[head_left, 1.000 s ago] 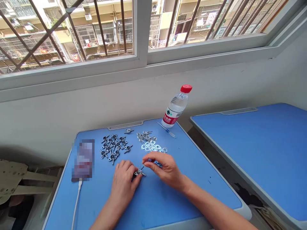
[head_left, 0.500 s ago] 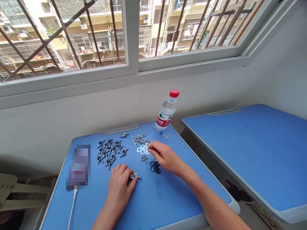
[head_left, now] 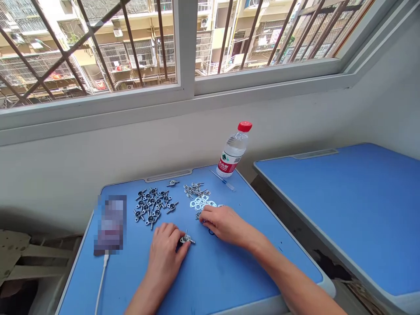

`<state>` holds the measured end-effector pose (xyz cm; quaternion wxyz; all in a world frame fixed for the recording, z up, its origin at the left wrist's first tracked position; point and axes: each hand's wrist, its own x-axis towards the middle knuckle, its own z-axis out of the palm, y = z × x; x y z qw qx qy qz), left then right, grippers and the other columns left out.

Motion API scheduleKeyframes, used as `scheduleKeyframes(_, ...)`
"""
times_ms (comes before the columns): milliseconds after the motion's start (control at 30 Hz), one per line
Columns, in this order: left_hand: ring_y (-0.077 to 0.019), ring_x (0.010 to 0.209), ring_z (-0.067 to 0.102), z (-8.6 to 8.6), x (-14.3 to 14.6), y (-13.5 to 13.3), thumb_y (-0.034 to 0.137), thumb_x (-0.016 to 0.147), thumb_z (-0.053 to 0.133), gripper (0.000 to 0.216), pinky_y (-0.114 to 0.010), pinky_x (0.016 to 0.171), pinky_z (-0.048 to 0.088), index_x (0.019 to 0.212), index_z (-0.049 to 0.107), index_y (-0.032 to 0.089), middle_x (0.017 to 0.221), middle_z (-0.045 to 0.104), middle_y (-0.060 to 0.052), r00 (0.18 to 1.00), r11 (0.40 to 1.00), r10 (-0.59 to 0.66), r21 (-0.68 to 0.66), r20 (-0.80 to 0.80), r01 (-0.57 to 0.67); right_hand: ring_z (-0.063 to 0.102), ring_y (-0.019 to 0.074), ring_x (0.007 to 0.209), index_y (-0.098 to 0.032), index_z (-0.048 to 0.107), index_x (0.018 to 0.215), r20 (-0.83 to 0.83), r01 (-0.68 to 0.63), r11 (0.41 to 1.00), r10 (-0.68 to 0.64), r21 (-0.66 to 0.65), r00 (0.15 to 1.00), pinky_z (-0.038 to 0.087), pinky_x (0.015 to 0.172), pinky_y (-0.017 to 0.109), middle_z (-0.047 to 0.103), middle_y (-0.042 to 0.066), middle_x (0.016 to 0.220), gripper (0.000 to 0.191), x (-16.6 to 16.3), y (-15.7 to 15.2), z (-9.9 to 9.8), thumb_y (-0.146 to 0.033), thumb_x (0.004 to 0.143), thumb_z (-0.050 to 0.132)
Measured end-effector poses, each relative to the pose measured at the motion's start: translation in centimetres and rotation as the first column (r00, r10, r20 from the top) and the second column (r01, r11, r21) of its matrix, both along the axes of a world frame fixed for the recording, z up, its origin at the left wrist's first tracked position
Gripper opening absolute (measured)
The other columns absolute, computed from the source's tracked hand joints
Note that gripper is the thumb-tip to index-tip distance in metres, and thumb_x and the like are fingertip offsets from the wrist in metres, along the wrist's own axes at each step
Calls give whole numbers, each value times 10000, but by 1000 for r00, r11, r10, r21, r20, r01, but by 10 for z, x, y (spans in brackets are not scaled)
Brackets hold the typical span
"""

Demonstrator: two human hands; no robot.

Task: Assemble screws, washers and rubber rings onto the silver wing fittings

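Observation:
My left hand (head_left: pixel 166 249) rests on the blue desk (head_left: pixel 210 280), its fingertips pinching a small metal fitting (head_left: pixel 186 239). My right hand (head_left: pixel 223 224) lies palm down just right of it, fingers curled over the pile of small screws (head_left: pixel 198 215) and the black rubber rings, which it mostly hides. What its fingertips hold is hidden. Beyond it lie flat metal plates (head_left: pixel 201 203) and a heap of loose metal pins (head_left: pixel 196 189). A group of several assembled fittings (head_left: pixel 152 204) lies to the left.
A water bottle (head_left: pixel 233 150) with a red cap stands at the desk's back right corner, a thin clear tool (head_left: pixel 223 180) in front of it. A phone (head_left: pixel 110 225) with a white cable lies at the left. A second blue desk (head_left: pixel 354 205) stands at the right.
My right hand first reached up to the flat plates, then came back down over the screws and black rings. My left hand kept hold of the fitting.

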<state>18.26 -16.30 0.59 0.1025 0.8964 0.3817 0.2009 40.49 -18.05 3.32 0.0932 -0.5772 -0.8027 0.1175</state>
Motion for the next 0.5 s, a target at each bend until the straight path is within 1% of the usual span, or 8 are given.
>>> scheduleKeyframes(167,-219,793,566,1,0,0,194,835,677,63,-350,694,440,830,615,192,826,631,-21,1000,1000,12,-4,-4,-12,622,150,702,-175,667,886,24,-7,1000,8,-23,1000,294,555,252,692,49,914,172,-2,-1,-1,-60,902,540)
scheduleKeyframes(267,-220,793,566,2,0,-1,198,829,690,77,-345,687,444,821,614,192,825,632,-22,1000,1000,16,-7,-15,-17,625,151,698,-187,667,901,-26,-1,1000,1,-2,1000,308,561,253,697,44,920,179,1,-2,-1,-54,890,548)
scheduleKeyframes(367,-219,785,572,4,-1,-1,258,809,731,126,-340,683,444,832,622,198,828,638,-21,999,1000,19,-9,-29,-19,624,150,694,-198,677,909,-77,22,999,-20,25,997,326,570,254,696,39,925,202,5,-2,0,-43,878,551)
scheduleKeyframes(500,-235,780,584,11,-4,-1,352,737,803,250,-351,687,442,825,630,195,818,649,-22,997,997,57,-50,-55,-59,620,154,678,-190,687,878,-51,42,999,-42,-9,998,323,559,256,691,43,909,191,7,-3,3,-53,874,554)
